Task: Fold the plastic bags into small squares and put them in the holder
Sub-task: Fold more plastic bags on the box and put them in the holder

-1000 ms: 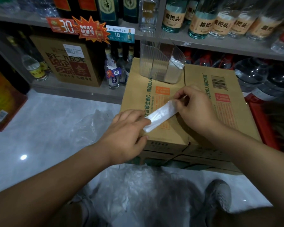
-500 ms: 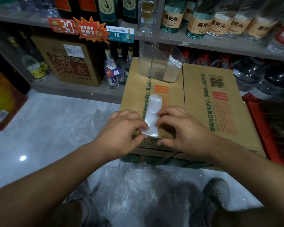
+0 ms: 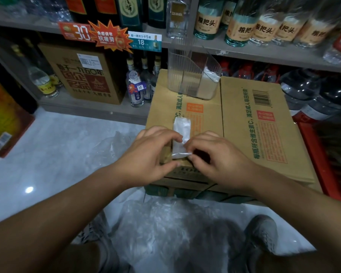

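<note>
A plastic bag folded into a narrow white strip (image 3: 181, 129) lies lengthwise on top of a cardboard box (image 3: 244, 134). My left hand (image 3: 152, 152) and my right hand (image 3: 217, 156) pinch the strip's near end between fingertips and thumbs, where it is bent up into a fold. The clear plastic holder (image 3: 193, 75) stands at the box's far edge, with a white folded bag in its right compartment.
More loose clear plastic bags (image 3: 165, 229) lie on the pale floor by my shoes (image 3: 262, 233), and one lies left of the box (image 3: 114, 146). Shelves (image 3: 244, 52) of bottles and a carton (image 3: 83, 73) stand behind. A red crate (image 3: 319, 160) borders the box's right.
The strip turned from a slant to pointing straight away from me. My right hand came from its far end to its near end, where both hands now fold it.
</note>
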Available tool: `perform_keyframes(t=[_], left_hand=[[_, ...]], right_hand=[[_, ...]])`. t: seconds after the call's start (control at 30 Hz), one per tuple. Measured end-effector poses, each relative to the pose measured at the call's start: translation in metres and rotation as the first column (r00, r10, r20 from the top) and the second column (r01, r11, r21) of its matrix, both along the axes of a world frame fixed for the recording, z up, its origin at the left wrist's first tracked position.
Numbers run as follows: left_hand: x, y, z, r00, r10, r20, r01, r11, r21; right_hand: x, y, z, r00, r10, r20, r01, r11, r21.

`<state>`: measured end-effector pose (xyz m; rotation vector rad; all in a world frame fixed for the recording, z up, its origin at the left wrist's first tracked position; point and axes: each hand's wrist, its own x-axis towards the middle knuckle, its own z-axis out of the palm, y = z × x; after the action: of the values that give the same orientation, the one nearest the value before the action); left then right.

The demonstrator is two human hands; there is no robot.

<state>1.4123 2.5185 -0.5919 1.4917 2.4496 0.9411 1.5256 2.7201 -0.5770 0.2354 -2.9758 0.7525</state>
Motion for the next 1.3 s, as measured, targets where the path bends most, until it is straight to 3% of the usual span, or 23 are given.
perform_keyframes(t=[0.17, 0.3, 0.4, 0.63, 0.83, 1.07, 1.17, 1.3], left_hand=[[-0.003, 0.004, -0.006, 0.985, 0.102, 0.142, -0.108, 0.994, 0.035], [-0.003, 0.010, -0.009, 0.955, 0.134, 0.267, -0.159, 0.984, 0.076], [-0.006, 0.014, -0.008, 0.924, 0.162, 0.345, -0.198, 0.977, 0.073], [-0.014, 0.032, -0.001, 0.921, 0.235, 0.310, -0.238, 0.971, -0.031], [-0.013, 0.033, -0.002, 0.927, 0.226, 0.299, -0.231, 0.973, -0.019], [-0.006, 0.011, -0.003, 0.872, 0.097, 0.479, -0.178, 0.976, 0.127], [-0.003, -0.002, -0.003, 0.942, 0.051, 0.332, -0.092, 0.990, 0.110], [0.000, -0.013, -0.004, 0.999, 0.018, 0.037, -0.016, 0.999, -0.048]], right_hand=[[0.001, -0.005, 0.009, 0.993, -0.099, 0.070, 0.111, 0.976, -0.190], [-0.005, -0.006, 0.008, 0.958, -0.185, 0.220, 0.274, 0.820, -0.502], [-0.016, -0.004, 0.007, 0.920, -0.273, 0.280, 0.389, 0.714, -0.583], [-0.048, 0.008, -0.004, 0.860, -0.507, 0.052, 0.480, 0.771, -0.419], [-0.055, 0.009, -0.014, 0.921, -0.387, -0.055, 0.363, 0.899, -0.244], [-0.047, 0.010, -0.014, 0.968, -0.236, -0.084, 0.218, 0.959, -0.179], [-0.036, 0.006, -0.016, 0.978, -0.200, -0.053, 0.189, 0.969, -0.159], [-0.022, -0.002, -0.013, 0.989, -0.149, -0.022, 0.143, 0.976, -0.164]])
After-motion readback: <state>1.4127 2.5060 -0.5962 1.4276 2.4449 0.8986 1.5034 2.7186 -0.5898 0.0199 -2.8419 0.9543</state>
